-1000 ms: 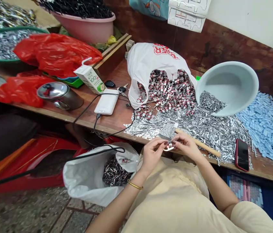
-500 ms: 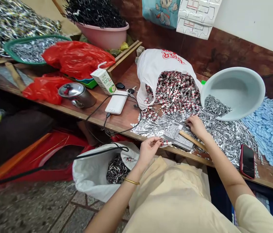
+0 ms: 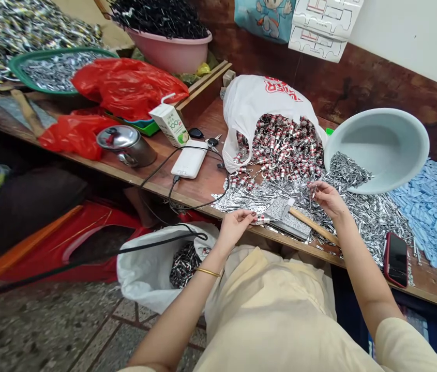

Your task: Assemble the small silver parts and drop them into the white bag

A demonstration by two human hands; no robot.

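My left hand (image 3: 237,227) is closed at the table's front edge, pinching a small red-and-silver cylindrical fitting (image 3: 261,219) between thumb and fingertips. Over the metal pieces, my right hand (image 3: 330,200) is raised with its fingertips together on a small metal piece (image 3: 313,191), too small to make out fully. Between the hands lies a hammer (image 3: 311,224) with a wooden handle, next to a flat metal block (image 3: 290,230). Loose silver metal parts (image 3: 369,227) spread around it. More red-and-silver fittings (image 3: 284,144) spill out of a white plastic bag (image 3: 257,98).
A grey basin (image 3: 392,150) tilts over the pile, with blue strips (image 3: 431,217) and a phone (image 3: 395,258) to the right. Leftward are a power bank (image 3: 190,161) with a cable, a drink carton (image 3: 168,125) and a steel mug (image 3: 136,150). Below hangs an open white sack (image 3: 140,279).
My right hand has lifted from the metal pile and moved right, with a small piece at its fingertips. My left hand keeps the fitting, slightly higher. A fitting above the sack has dropped from view.
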